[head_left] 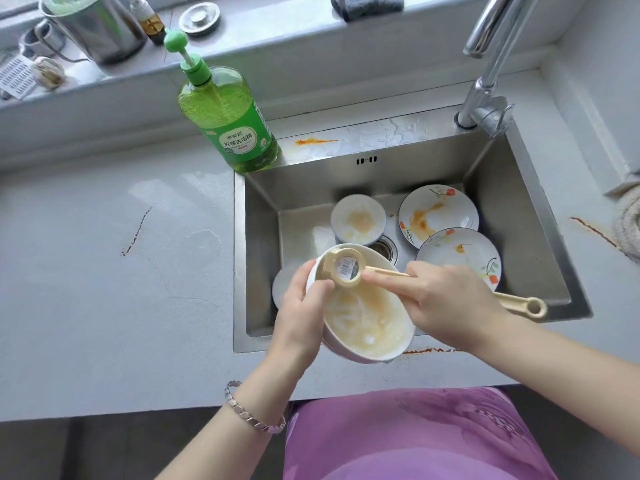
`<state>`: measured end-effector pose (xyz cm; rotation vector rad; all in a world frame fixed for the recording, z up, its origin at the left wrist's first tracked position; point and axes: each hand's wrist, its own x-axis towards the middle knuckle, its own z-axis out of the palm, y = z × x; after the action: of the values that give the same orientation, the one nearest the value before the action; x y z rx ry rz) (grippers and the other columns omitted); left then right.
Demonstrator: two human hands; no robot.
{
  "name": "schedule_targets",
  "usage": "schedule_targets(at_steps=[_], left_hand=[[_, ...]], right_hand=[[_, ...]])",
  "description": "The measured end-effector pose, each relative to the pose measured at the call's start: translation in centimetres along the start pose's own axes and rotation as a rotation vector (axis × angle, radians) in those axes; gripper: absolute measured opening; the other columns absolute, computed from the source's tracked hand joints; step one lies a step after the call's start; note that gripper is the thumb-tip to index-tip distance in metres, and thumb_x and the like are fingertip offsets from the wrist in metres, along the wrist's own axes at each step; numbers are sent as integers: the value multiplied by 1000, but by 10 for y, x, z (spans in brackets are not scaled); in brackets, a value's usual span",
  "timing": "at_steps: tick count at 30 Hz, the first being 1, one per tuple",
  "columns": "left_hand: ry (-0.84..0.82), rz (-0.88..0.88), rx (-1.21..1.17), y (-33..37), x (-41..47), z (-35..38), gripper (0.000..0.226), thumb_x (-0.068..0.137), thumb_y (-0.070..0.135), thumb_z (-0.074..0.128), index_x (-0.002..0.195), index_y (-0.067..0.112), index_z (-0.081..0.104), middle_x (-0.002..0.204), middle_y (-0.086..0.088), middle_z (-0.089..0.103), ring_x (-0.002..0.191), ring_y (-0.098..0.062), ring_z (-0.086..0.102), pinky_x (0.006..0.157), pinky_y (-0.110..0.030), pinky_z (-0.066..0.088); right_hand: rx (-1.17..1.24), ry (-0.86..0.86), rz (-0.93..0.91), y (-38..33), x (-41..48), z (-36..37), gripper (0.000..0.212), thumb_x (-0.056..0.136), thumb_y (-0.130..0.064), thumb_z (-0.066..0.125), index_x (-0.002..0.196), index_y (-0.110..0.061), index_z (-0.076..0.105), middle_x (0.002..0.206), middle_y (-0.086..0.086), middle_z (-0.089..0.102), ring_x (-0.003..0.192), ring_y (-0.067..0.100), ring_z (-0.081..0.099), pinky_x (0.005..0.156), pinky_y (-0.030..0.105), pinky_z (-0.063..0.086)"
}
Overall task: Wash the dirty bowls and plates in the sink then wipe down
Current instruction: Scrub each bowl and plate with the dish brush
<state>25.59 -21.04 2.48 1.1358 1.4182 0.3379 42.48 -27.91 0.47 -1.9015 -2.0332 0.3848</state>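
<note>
Pale worktop [104, 271], steel sink [519, 188] sunk in. Gripping soapy bowl [367, 327] in left hand [301, 306] over sink's front edge; clasping cream brush [346, 270] in right hand [450, 303], head on bowl's rim. On sink floor, stained bowl [358, 220], two plates [438, 214]; perhaps another dish [282, 284] behind left hand.

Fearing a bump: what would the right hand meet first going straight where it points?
Likely the left hand, gripping the white ceramic bowl just past the cream plastic brush head; depth unclear.

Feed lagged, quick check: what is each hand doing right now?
Left hand: grips the white bowl by its rim.
Right hand: holds the beige brush by its handle, head in the bowl.
</note>
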Motion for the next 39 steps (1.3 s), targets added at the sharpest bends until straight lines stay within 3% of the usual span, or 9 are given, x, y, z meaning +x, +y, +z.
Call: schedule_targets(at_steps=[6, 9, 12, 19, 26, 30, 33, 36, 39], left_hand=[[2, -34, -75, 10, 1, -14, 31, 64, 35, 44, 91, 42, 58, 93, 3, 62, 86, -21, 62, 57, -29, 46], [-7, -30, -54, 12, -1, -10, 32, 64, 35, 44, 92, 42, 56, 94, 5, 61, 85, -20, 61, 57, -28, 45], [-42, -13, -51, 15, -3, -2, 26, 71, 31, 47, 94, 39, 56, 91, 10, 62, 85, -16, 61, 60, -28, 46], [-31, 17, -12, 14, 3, -6, 34, 63, 33, 44, 93, 39, 57, 91, 8, 62, 88, -18, 60, 61, -29, 44], [15, -10, -22, 7, 7, -18, 26, 77, 31, 48, 100, 37, 56, 96, 3, 61, 84, -18, 61, 55, -27, 44], [125, -99, -106, -2, 11, -27, 28, 93, 16, 37, 114, 29, 51, 98, -2, 58, 76, -19, 57, 43, -20, 45], [109, -176, -176, -9, 10, -24, 24, 93, 18, 37, 102, 33, 53, 99, -5, 60, 77, -22, 60, 48, -25, 51], [5, -204, -239, -11, 9, -17, 26, 94, 18, 37, 108, 31, 55, 104, -6, 64, 84, -25, 64, 55, -30, 56], [-98, -169, -225, -11, 10, -10, 29, 94, 16, 36, 106, 35, 56, 99, 0, 66, 85, -22, 65, 61, -34, 57]], right_hand=[[188, -108, 301, 10, -9, 0, 43, 94, -26, 42, 124, -56, 36, 51, -12, 44, 58, 9, 46, 48, 24, 29], [432, -119, 394, -4, -3, -4, 43, 95, -30, 46, 108, -70, 43, 78, -25, 68, 78, 8, 59, 72, 34, 48], [501, -114, 413, -18, 5, -2, 40, 94, -30, 46, 101, -70, 45, 107, -11, 69, 103, 15, 59, 84, 38, 49], [562, -127, 482, -14, -2, -6, 35, 94, -31, 47, 104, -65, 50, 112, -14, 67, 109, 14, 58, 89, 39, 48], [432, -139, 504, -2, -11, -16, 44, 96, -28, 45, 105, -71, 41, 68, -22, 65, 71, 10, 58, 64, 25, 44], [887, 83, 795, 19, -32, 0, 37, 94, -16, 51, 123, -40, 56, 45, -16, 38, 39, 3, 31, 54, 12, 34], [1267, 112, 1047, 13, -30, 13, 40, 86, -25, 61, 124, -33, 53, 65, 6, 51, 35, 4, 19, 32, 12, 21], [1572, 2, 1086, 4, -22, 18, 53, 67, -40, 67, 117, -35, 51, 81, 11, 69, 34, 2, 21, 31, 12, 19], [1804, -45, 1054, 7, -18, 21, 62, 69, -33, 68, 127, -26, 49, 61, 1, 50, 34, 2, 22, 29, 11, 18]])
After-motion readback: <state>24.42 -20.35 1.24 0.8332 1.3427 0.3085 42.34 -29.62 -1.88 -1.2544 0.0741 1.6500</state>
